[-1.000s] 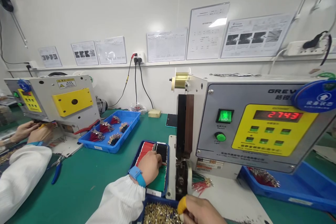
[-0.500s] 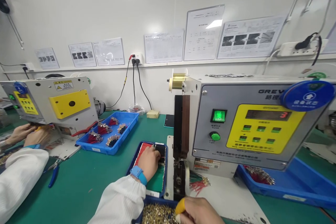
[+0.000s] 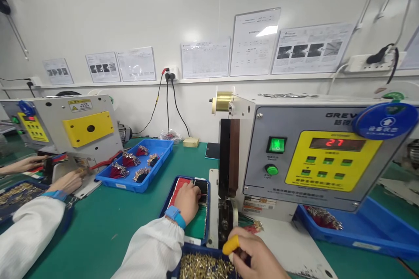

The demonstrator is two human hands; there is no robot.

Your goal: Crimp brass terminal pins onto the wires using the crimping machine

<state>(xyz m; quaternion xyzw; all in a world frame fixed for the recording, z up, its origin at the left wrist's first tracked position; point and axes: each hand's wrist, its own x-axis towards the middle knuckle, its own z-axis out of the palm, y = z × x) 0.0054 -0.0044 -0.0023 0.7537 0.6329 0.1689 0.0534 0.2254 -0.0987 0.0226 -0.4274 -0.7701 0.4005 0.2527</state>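
My left hand (image 3: 187,202), with a blue wrist strap, rests over a dark blue tray (image 3: 166,198) of red, black and green wires. Its fingers are bent onto the black wires; what they pinch is too small to tell. My right hand (image 3: 253,255) wears a yellow finger cover and is curled closed at the front of the machine (image 3: 225,222); anything between its fingertips is hidden. Just left of it, a blue bin holds many small gold terminals (image 3: 203,267). A bundle of red and green wires (image 3: 252,223) lies behind it on the machine's white plate (image 3: 281,239).
The machine's panel (image 3: 299,152) stands at the right, with a blue tray (image 3: 373,231) behind its plate. On the left, a co-worker's hands (image 3: 70,181) are at a second machine (image 3: 85,126). Between the machines lies a blue tray (image 3: 126,185) of wire bundles.
My right hand has risen slightly and moved right, closer to the machine's front. The display changed from 3 to 27. The co-worker's hands have moved apart.
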